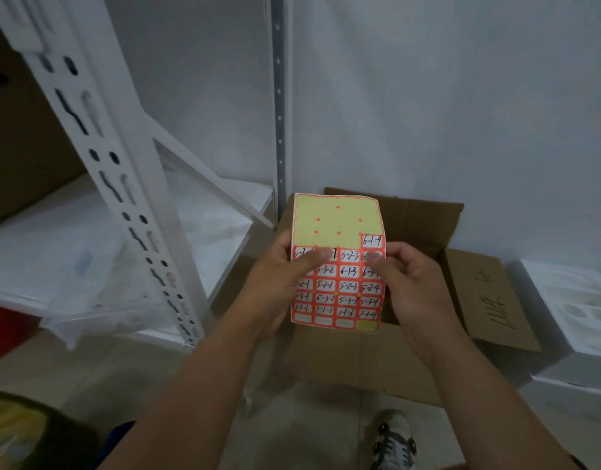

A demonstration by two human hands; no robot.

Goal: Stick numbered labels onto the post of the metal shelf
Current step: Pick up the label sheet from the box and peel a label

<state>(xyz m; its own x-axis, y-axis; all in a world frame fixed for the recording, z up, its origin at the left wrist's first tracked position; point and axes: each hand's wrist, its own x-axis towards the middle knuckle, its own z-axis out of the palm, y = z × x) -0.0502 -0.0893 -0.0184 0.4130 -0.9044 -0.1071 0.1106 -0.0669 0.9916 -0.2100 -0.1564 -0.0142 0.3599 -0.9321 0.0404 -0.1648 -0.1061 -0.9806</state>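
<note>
The sheet of labels (338,262) is held up in front of the chest, over an open cardboard box (424,232) that stands on the floor, with its printed face turned toward the head camera so the handwritten numbers can be read. The left hand (278,286) takes the left edge, thumb laid across the face of the sheet and fingers hidden behind it, a grip that pinches the paper and keeps it flat and steady. The right hand (407,286) meets the right edge with thumb and curled fingers closing at the second printed row; it looks like a pinch meant to work a label's corner loose, though whether a corner is lifted yet is too blurred to tell. The upper part of the sheet is bare yellow backing, apart from one label marked 6-1-4 at the right end of that zone, so a good share seems already used. The shelf post (112,171), white and punched with slots, rises on the left, well apart from the sheet, beside a white shelf board (37,239). A shoe (394,439) shows near the bottom edge. The next label would have to be carried left to the post.
</note>
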